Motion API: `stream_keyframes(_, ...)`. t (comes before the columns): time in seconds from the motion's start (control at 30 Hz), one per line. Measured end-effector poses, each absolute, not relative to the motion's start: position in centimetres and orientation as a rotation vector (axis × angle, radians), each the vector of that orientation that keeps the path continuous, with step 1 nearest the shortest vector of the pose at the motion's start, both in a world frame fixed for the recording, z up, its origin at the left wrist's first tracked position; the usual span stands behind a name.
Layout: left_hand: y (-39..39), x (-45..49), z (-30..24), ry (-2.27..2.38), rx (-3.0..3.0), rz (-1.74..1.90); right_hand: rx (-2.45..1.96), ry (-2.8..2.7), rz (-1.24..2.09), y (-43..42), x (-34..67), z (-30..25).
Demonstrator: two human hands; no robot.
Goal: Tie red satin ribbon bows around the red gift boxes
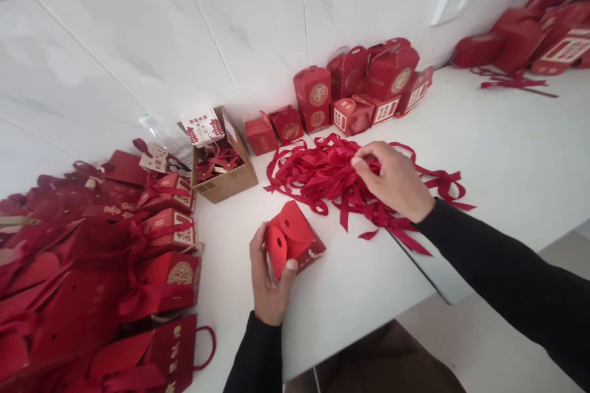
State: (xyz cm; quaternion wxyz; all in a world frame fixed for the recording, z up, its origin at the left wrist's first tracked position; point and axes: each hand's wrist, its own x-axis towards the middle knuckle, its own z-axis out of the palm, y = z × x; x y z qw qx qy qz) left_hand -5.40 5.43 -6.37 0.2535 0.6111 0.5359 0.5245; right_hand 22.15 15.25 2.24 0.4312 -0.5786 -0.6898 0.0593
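A small red gift box (pixel 299 236) stands on the white table, its top flaps folded over and showing punched holes. My left hand (pixel 271 285) grips it from the left and front, thumb against the near side and fingers behind. Right of the box lies a tangled heap of red satin ribbons (pixel 318 172). Over the heap's right part, my right hand (pixel 391 178) is closed in a pinch, with ribbon at its thumb and fingers. The exact piece in the pinch is partly hidden by the hand.
Many red gift boxes (pixel 87 282) with ribbons crowd the left side. A cardboard carton (pixel 225 183) holding red pieces stands at the wall. Further boxes (pixel 313 95) line the wall, and another group (pixel 516 40) is far right. The white table's (pixel 336 319) front edge is nearby.
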Motion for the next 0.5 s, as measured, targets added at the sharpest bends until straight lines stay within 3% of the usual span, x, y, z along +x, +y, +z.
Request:
stream_keyframes(0.13,2.8,-7.5,-6.2,1.566,1.666,1.422,-1.337,-1.627,0.149,12.8,21.9,5.0)
stream_keyframes(0.27,1.2,-8.0,-5.9,1.617,1.625,1.38,-1.271,-1.711,0.352,12.1,21.4,6.4)
stream_keyframes(0.4,0.7,-7.5,-5.9,1.65,1.634,1.368,-1.218,-1.556,0.22,12.1,20.9,7.6)
stream_keyframes(0.5,0.9,-7.4,-6.2,1.655,1.612,1.371,-1.254,-1.63,0.3,12.0,21.3,8.9)
